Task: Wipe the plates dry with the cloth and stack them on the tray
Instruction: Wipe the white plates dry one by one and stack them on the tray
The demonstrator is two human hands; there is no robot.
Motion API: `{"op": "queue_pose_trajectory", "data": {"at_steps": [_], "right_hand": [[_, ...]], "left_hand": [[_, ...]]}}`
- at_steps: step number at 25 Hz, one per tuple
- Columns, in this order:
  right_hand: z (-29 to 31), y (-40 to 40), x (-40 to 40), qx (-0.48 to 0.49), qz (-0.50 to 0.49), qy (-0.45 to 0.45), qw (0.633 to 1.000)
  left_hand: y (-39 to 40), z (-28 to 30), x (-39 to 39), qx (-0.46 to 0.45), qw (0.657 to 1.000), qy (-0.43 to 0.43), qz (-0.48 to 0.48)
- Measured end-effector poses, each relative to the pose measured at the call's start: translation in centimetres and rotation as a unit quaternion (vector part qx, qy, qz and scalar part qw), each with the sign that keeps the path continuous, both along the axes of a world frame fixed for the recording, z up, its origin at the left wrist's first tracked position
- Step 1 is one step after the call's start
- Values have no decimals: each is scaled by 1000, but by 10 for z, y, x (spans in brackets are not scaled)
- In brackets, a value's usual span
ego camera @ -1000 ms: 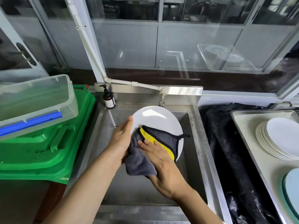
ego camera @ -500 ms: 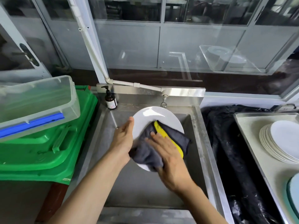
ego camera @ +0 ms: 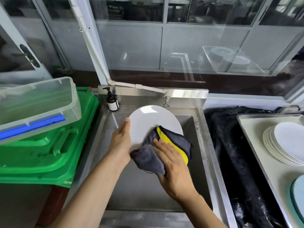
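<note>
A white plate (ego camera: 148, 120) is tilted up over the steel sink (ego camera: 199, 137). My left hand (ego camera: 120, 142) holds it by its left rim, thumb on the front; the fingers behind are hidden. My right hand (ego camera: 172, 163) presses a grey and yellow cloth (ego camera: 171, 142) flat against the plate's lower right part, fingers straight. On the right, a stack of white plates (ego camera: 286, 142) lies on a metal tray (ego camera: 256, 122).
A soap pump bottle (ego camera: 112, 102) stands at the sink's back left corner, a tap (ego camera: 166, 102) behind the plate. Green bins (ego camera: 49, 150) with a clear plastic box (ego camera: 37, 102) on top sit left. Black plastic sheeting (ego camera: 230, 145) lies between sink and tray. A pale blue plate (ego camera: 298, 195) shows at the right edge.
My right hand has slid the cloth over the plate's lower part, first up and left, now back down and right. The left hand keeps its hold on the rim.
</note>
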State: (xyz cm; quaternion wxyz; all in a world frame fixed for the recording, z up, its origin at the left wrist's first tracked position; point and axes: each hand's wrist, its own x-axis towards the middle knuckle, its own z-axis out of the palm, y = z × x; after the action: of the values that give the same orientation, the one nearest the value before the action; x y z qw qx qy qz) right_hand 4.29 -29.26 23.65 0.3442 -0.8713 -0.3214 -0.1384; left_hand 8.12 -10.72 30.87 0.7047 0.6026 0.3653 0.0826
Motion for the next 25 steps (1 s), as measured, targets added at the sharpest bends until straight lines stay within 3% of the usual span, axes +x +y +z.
{"op": "queue_pose_trajectory", "data": {"at_steps": [4, 8, 15, 21, 25], "right_hand": [[4, -12, 32, 36, -136, 0, 990], [30, -6, 70, 71, -166, 13, 983], [49, 35, 61, 105, 38, 45, 993], [70, 39, 61, 128, 50, 79, 987], [52, 27, 23, 90, 166, 113, 976]], "left_hand": [[1, 4, 0, -2, 1000, -27, -15], [-15, 5, -6, -31, 998, -37, -42], [-18, 8, -5, -8, 997, -68, -45], [-9, 17, 1, -52, 996, -66, -43], [8, 20, 3, -79, 994, -68, -43]]}}
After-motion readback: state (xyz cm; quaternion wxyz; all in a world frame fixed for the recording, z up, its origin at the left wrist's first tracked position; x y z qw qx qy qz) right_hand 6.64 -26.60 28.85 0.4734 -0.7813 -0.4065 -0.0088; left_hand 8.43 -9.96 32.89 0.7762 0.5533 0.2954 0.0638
